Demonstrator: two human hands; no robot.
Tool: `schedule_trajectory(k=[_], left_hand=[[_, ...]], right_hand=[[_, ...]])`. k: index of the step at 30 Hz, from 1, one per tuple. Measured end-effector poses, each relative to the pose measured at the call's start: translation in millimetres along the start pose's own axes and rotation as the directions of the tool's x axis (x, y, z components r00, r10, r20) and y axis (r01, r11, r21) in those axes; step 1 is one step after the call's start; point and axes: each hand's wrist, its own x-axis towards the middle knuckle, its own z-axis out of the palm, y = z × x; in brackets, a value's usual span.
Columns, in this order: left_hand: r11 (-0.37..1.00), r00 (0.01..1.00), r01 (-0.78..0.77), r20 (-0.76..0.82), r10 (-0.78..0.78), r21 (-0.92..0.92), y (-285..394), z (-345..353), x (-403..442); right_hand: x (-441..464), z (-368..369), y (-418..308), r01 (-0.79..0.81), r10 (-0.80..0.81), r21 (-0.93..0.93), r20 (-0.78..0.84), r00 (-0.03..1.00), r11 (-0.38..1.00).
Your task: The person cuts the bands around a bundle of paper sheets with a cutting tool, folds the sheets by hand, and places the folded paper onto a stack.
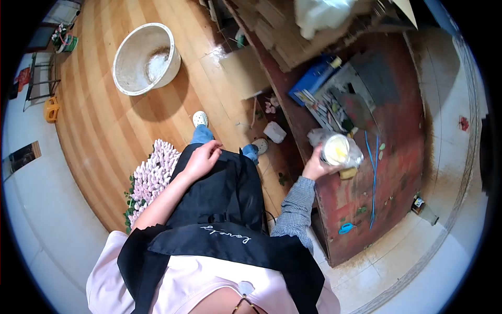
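Observation:
My right hand (315, 166) is wrapped round a clear cup-like container (335, 149) with something white and yellow in its round top. It is over the left part of the worn red table (391, 180). Crumpled clear plastic shows beside the container, and a small yellowish thing (348, 173) lies just below it. My left hand (203, 160) rests on the black apron (225, 180) over my lap, fingers loosely stretched and holding nothing. Beside my left forearm is a large bunch of pale pink flower buds (154, 170).
On the table are blue scissors (346, 228), long blue strips (374, 178), and a blue box (314, 81) beside a tray of small items (330, 107). Cardboard (272, 31) covers its far end. A white tub (145, 58) stands on the floor; a bottle (424, 210) is beyond the table's right edge.

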Motion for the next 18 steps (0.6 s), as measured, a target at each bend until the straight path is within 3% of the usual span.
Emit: schedule_trajectory(k=[5, 6, 7, 8, 9, 10, 12, 13, 14, 16, 18], left_hand=[[0.996, 0.999, -0.030, 0.032, 0.033, -0.084, -37.0, -86.6, 19.6], [0.995, 0.999, -0.036, 0.021, 0.038, -0.095, -47.3, -107.2, 21.2], [0.992, 0.999, -0.008, -0.034, 0.003, -0.127, -59.5, -127.7, 24.6], [0.987, 0.995, 0.011, -0.092, -0.025, -0.159, -70.4, -148.3, 31.4], [0.982, 0.987, 0.045, -0.145, -0.073, -0.186, -80.8, -164.6, 36.3], [0.978, 0.977, 0.047, -0.196, -0.088, -0.205, -85.8, -183.5, 40.5], [0.955, 0.966, 0.013, -0.243, -0.089, -0.297, -115.0, -208.4, 58.4], [0.953, 0.964, 0.002, -0.254, -0.082, -0.302, -119.0, -221.7, 67.7], [0.949, 0.955, -0.008, -0.284, -0.086, -0.314, -120.5, -232.6, 78.0], [0.942, 0.943, -0.031, -0.321, -0.083, -0.335, -122.1, -247.9, 106.8], [0.905, 0.947, -0.019, -0.298, -0.120, -0.425, -117.7, -261.6, 141.1]], right_hand=[[-16.5, -3.1, -52.5, -0.241, 0.241, 0.006, -0.030, 0.970, 0.971], [-30.5, 1.6, -51.9, -0.308, 0.333, 0.304, -0.035, 0.942, 0.902], [-44.8, 3.6, -72.6, -0.350, 0.387, 0.260, -0.105, 0.916, 0.900], [-69.2, 10.0, -69.8, -0.419, 0.426, 0.079, -0.206, 0.881, 0.905], [-94.3, 18.6, -63.8, -0.393, 0.372, -0.071, -0.208, 0.905, 0.917], [-120.6, 32.5, -64.4, -0.336, 0.319, -0.133, -0.133, 0.938, 0.932], [-148.2, 71.0, -120.0, -0.388, 0.393, -0.058, 0.121, 0.912, 0.920], [-148.5, 89.3, -155.9, -0.474, 0.465, -0.039, 0.279, 0.840, 0.880], [-159.9, 113.3, -164.3, -0.443, 0.374, 0.096, 0.398, 0.838, 0.891], [-126.9, 144.0, -247.6, -0.385, 0.235, 0.077, 0.677, 0.697, 0.920], [-95.4, 180.2, -284.9, -0.223, 0.051, 0.066, 0.874, 0.484, 0.973]])
